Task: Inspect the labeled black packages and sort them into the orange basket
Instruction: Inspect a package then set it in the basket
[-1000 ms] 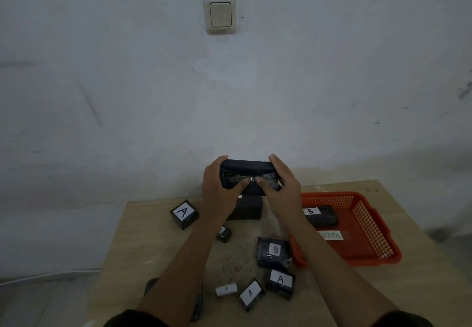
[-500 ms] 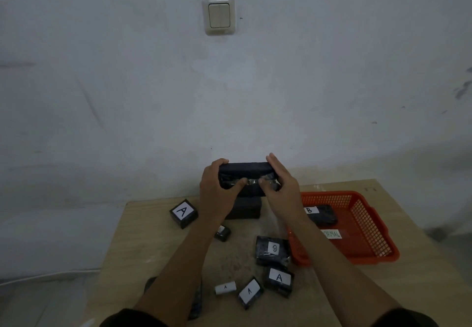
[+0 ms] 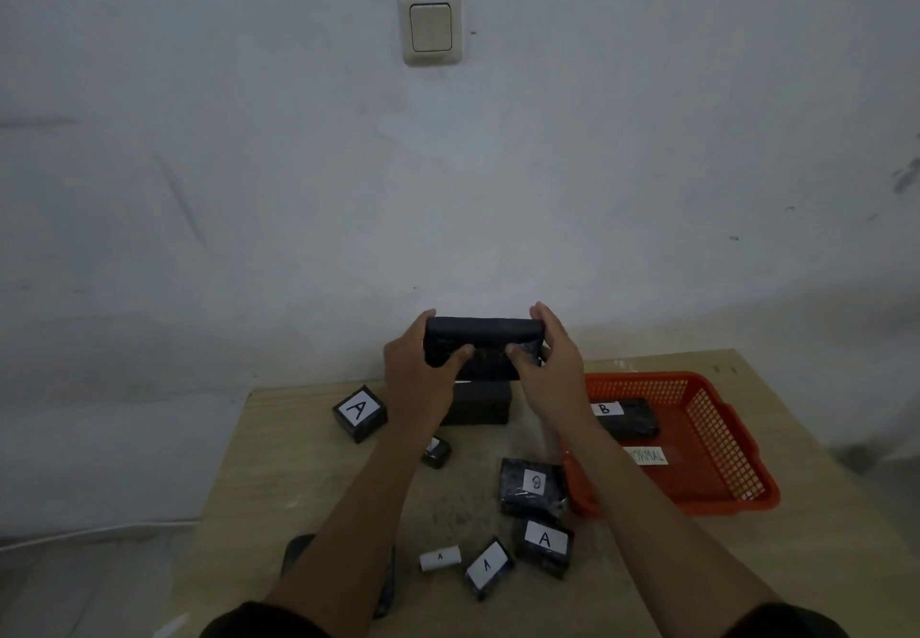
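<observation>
Since a second ago your thumbs have drawn apart along the near face of the wide black wrapped package (image 3: 482, 346), and you have kept it raised at the same height in front of the wall. Your left hand (image 3: 417, 376) clamps its left end, fingers curled over the top edge and thumb pressed on the near face; your right hand (image 3: 550, 363) mirrors that on the right end. No label shows on the faces turned toward you, so the letter is probably on a hidden side.

Just below your hands, a second black box-shaped package (image 3: 477, 403) sits on the pale wooden table (image 3: 279, 463). If the wrap slips under your thumbs while you turn the held one, it would drop onto that box or bounce among the small ones.

To the right of your right wrist is the orange plastic mesh basket (image 3: 717, 443), already holding a black package with a white "B" label (image 3: 625, 417). Swinging across low could catch its near rim and shove it.

Beneath your forearms lie the black packages labelled "A" (image 3: 542, 545) and the one with a rounder letter (image 3: 531, 485). Lowering your elbows may scatter them, and a misread label means a wrong sort.
</observation>
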